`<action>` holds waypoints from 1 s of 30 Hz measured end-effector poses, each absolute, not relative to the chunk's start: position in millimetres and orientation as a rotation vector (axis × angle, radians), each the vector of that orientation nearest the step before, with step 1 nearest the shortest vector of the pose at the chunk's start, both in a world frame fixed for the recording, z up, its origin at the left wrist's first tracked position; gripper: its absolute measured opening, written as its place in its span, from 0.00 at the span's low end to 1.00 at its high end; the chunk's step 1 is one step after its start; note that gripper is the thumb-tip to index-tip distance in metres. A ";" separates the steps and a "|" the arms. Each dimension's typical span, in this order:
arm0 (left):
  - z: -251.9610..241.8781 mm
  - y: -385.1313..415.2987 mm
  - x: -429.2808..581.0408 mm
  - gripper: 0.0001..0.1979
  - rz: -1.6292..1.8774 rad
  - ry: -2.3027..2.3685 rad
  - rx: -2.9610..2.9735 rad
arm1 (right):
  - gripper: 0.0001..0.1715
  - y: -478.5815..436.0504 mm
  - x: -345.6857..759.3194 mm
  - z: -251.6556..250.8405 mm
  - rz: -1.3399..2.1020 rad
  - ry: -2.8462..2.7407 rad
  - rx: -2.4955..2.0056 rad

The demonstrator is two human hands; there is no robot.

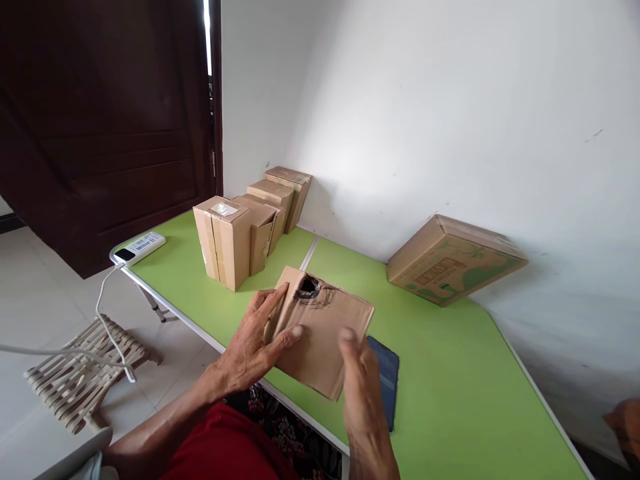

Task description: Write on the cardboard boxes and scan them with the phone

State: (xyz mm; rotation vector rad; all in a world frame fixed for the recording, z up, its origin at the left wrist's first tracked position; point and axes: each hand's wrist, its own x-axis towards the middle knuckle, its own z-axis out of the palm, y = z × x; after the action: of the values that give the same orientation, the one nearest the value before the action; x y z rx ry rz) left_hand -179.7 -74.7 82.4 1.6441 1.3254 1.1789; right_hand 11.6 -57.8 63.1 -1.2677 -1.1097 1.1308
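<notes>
Between my two hands is a small brown cardboard box (320, 343), held tilted above the green table. Near its far left corner the top face has a dark hole ringed by black scribbled marks. My left hand (263, 337) grips the box's left side, thumb lying on the top face and fingers along the edge. On the right, my right hand (360, 373) holds the near right edge, with its thumb on top and the other fingers hidden. A dark phone or tablet (389, 380) lies on the table, partly behind my right hand.
Several cardboard boxes (227, 243) stand in a row at the back left. A larger box with green print (455, 260) leans against the wall. A white power strip (140, 249) with a cable lies at the table's left end. A woven stool (90, 373) stands on the floor.
</notes>
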 end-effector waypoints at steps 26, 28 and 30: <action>113.2 -11.7 -168.9 0.28 1.206 1.270 1.526 | 0.43 -36.6 -3.0 106.7 0.945 -1.299 -1.462; 105.9 -12.7 -173.8 0.37 1.182 1.160 1.618 | 0.44 -37.2 5.5 98.8 1.013 -1.274 -1.446; 97.5 -12.7 -181.1 0.41 1.182 1.091 1.687 | 0.48 -36.1 20.0 85.6 1.096 -1.203 -1.410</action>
State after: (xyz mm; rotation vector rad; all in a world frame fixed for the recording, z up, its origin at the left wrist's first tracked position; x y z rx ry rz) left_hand -181.1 -12.7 97.5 1.6872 1.0913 1.1817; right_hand 20.0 -36.1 85.6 -1.4098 -1.2027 1.0963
